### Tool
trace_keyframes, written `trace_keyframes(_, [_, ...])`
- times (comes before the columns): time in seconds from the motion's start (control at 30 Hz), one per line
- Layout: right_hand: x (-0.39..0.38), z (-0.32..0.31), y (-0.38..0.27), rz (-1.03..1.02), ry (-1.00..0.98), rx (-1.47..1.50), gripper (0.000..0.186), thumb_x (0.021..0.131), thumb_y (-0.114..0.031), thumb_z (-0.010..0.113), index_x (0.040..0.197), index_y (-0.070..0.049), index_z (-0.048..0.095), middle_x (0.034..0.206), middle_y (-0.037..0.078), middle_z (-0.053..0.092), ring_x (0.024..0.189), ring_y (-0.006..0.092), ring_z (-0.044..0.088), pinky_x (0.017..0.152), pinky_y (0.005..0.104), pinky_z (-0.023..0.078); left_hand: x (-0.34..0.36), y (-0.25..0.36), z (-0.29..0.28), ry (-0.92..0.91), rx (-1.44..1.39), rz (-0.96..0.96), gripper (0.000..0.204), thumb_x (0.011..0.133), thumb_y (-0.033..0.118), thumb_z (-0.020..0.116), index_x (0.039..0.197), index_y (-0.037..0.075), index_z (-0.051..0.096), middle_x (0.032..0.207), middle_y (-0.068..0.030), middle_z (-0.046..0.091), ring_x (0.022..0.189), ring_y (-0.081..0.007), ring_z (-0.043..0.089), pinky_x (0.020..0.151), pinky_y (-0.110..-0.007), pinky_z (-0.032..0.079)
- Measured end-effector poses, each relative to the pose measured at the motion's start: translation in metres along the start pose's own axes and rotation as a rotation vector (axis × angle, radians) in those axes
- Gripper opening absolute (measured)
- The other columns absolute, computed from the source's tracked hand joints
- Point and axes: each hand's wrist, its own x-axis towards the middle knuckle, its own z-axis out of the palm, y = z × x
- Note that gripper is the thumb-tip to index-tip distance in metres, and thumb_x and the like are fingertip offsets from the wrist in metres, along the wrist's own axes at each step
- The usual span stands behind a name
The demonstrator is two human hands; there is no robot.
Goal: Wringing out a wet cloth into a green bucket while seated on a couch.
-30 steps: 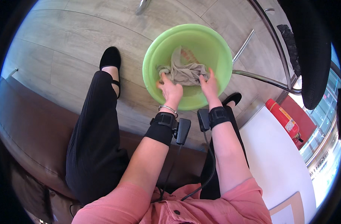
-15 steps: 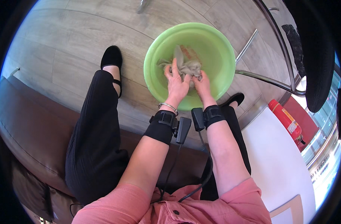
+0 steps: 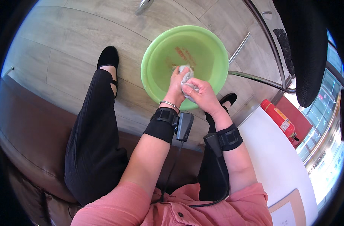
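Grey cloth (image 3: 187,76) bunches over green basin (image 3: 209,51), fingers of left hand (image 3: 175,84) and right hand (image 3: 203,94) clasping it.

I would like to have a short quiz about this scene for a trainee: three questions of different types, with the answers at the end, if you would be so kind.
1. True or false: the left hand and the right hand both hold the cloth.

2. On which wrist is the bracelet?
A) right
B) left
C) both

3. Fill in the missing word: in the picture, the red extinguisher is to the ____ of the green basin.

Key:
1. True
2. B
3. right
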Motion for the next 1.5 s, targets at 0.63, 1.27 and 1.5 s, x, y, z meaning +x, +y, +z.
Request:
trace_keyframes(0.63, [0.040, -0.027, 0.070, 0.157, 0.639, -0.693, 0.032, 0.084, -0.034, 0.048, 0.073, -0.006, 0.057, 0.069, 0.016, 0.059, 0.067, 0.0352, 0.057, 0.059, 0.0430, 0.044, -0.003, -0.012, 0.007, 0.162, 0.443, 0.203, 0.040, 0.089, 0.032, 0.043, 0.094, -0.006, 0.057, 0.088, -0.0179, 0.062, 0.082, -0.0263, 0.059, 0.073, -0.034, 0.044])
trace_keyframes(1.27, [-0.025, -0.037, -0.003, 0.020, 0.688, 0.656, 0.029, 0.091, -0.029, 0.048, 0.103, -0.002, 0.053, 0.097, 0.001, 0.057, 0.089, 0.0079, 0.052, 0.077, 0.0244, 0.042, -0.024, 0.002, 0.012, 0.394, 1.465, 0.329, 0.050, 0.079, 0.026, 0.056, 0.120, -0.001, 0.046, 0.132, -0.0254, 0.026, 0.118, -0.0359, 0.037, 0.098, -0.036, 0.032])
trace_keyframes(1.5, [-0.017, 0.007, 0.002, 0.086, 0.358, 0.422, 0.028, 0.091, -0.031, 0.047, 0.097, -0.006, 0.057, 0.083, -0.003, 0.058, 0.069, 0.0058, 0.053, 0.060, 0.0222, 0.043, -0.002, -0.018, 0.000, -0.081, 0.032, -0.028, 0.031, 0.090, 0.033, 0.045, 0.096, 0.004, 0.051, 0.088, -0.0037, 0.055, 0.082, -0.0131, 0.053, 0.072, -0.028, 0.043])
